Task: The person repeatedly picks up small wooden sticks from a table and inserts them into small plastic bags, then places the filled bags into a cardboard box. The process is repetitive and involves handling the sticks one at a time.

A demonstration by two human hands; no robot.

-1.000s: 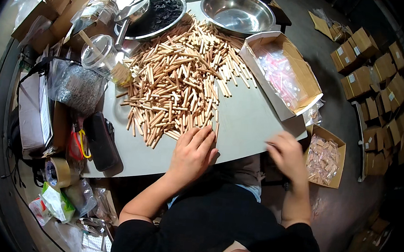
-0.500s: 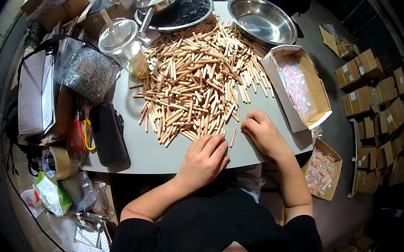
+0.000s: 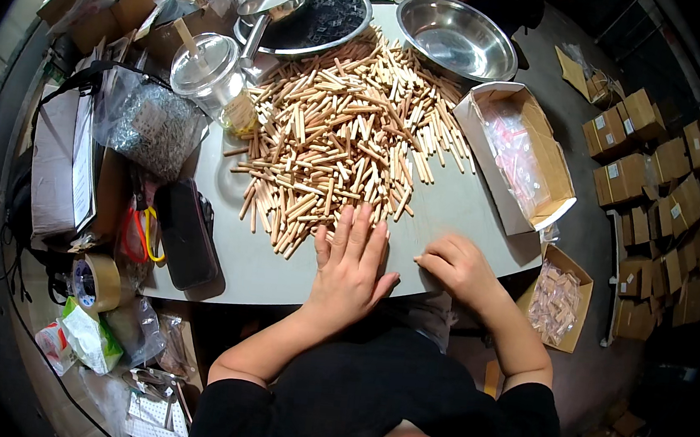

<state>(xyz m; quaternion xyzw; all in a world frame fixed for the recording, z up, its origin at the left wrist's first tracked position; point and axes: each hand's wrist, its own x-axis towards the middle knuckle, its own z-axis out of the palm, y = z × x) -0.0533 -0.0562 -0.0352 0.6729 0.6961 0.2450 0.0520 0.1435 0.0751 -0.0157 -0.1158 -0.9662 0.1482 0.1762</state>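
Observation:
A big heap of short wooden sticks, pale to reddish brown, covers the middle of the grey table. My left hand is open at the heap's near edge. Its palm faces down and its fingers stretch over the nearest sticks, with the thumb out to the right. A short way to the right, my right hand is low over the tabletop near its front edge, slightly blurred. Its fingers are curled in a pinch, and whatever they hold is hidden.
Behind the heap stand a basin of dark pieces and a steel bowl. An open carton with plastic bags borders the right. At left are a lidded clear jar, a bag of screws, a phone and tape.
My left hand has straightened and spread its fingers over the heap's edge. My right hand has moved nearer to me. The lone stick between my hands no longer shows on the table.

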